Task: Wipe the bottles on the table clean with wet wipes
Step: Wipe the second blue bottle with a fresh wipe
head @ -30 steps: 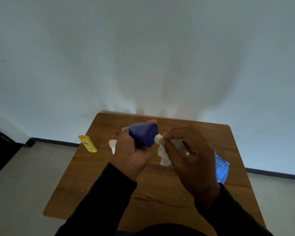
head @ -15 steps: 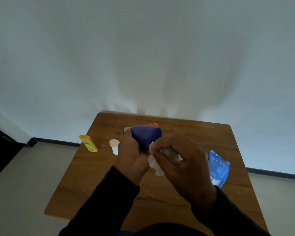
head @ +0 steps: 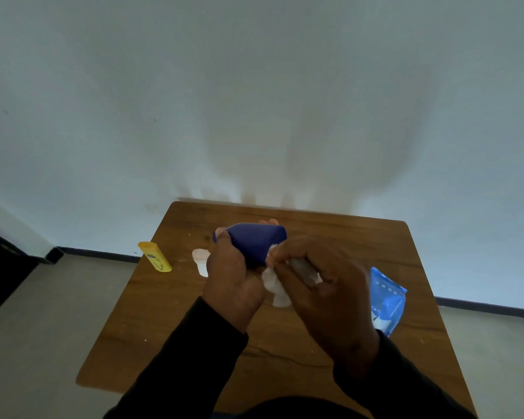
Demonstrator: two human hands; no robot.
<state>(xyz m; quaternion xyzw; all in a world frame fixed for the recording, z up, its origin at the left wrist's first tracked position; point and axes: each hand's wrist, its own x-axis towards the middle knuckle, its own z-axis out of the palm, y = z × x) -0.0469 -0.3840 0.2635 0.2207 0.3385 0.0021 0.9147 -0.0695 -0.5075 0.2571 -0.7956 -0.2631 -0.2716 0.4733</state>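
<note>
The left hand (head: 235,284) is grasping the dark blue bottle (head: 253,241) above the middle of the table (head: 176,328), fingers curled round its body, tipping it so one end is pointing away toward the far edge; the right hand (head: 324,293) is pinching a crumpled white wet wipe (head: 274,287) and pressing it against the bottle's near side. To do this stroke well, the left hand should probably be turning the bottle a little at a time while the wipe is dragging along its length, so that no strip is being skipped; the patch under the gripping fingers will need a change of hold. A yellow bottle (head: 155,257) is lying at the left edge, overhanging it, and a small pale bottle (head: 201,260) is standing just right of it, partly behind the left hand; both look to be waiting their turn. The blue wipes packet (head: 386,302) is sitting toward the right edge. The right palm is hiding how much of the wipe is touching the bottle; a greyish thing is showing between the right fingers, too dim to identify; the bottle's cap end cannot be told apart in this light.
</note>
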